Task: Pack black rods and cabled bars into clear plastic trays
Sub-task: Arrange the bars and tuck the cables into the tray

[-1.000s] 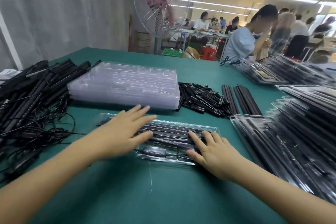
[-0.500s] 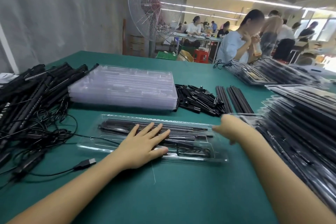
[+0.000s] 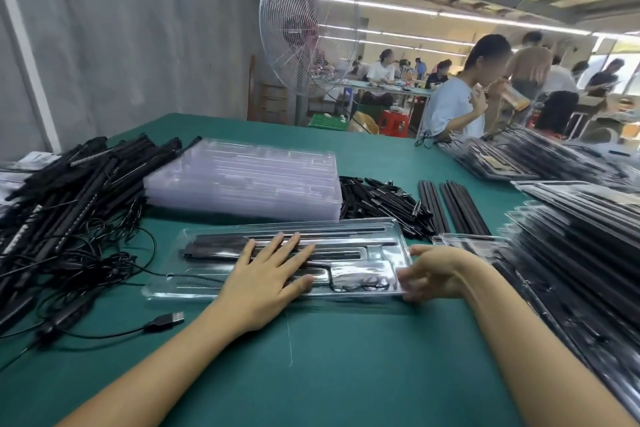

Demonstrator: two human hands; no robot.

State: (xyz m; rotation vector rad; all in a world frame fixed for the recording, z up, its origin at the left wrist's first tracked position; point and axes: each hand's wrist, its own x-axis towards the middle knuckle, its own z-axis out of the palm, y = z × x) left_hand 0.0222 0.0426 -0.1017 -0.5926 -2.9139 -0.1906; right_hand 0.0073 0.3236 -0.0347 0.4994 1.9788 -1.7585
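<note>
Right now the clear tray [image 3: 162,289] lies lengthwise on the green table [image 3: 346,374] just in front of me. Black rods [image 3: 214,246] fill its long slots, and a coiled cable [image 3: 360,282] sits in the small compartment at its right end. My left hand [image 3: 270,270] lies flat on top of the tray, fingers straight and spread, pressing on the rods. My right hand [image 3: 433,274] is at the tray's right end, its fingers curled around that edge, though they are blurred. Just behind the tray is a stack of empty trays [image 3: 242,184]. To the left of that stack is a tangled heap of cabled bars [image 3: 69,201], with one USB plug [image 3: 169,319] trailing near my left forearm. To the right of the stack lie a pile of short black pieces [image 3: 377,204] and two neat rows of loose rods [image 3: 453,208]. Stacks of filled trays [image 3: 571,253] crowd the right side of the table.
</note>
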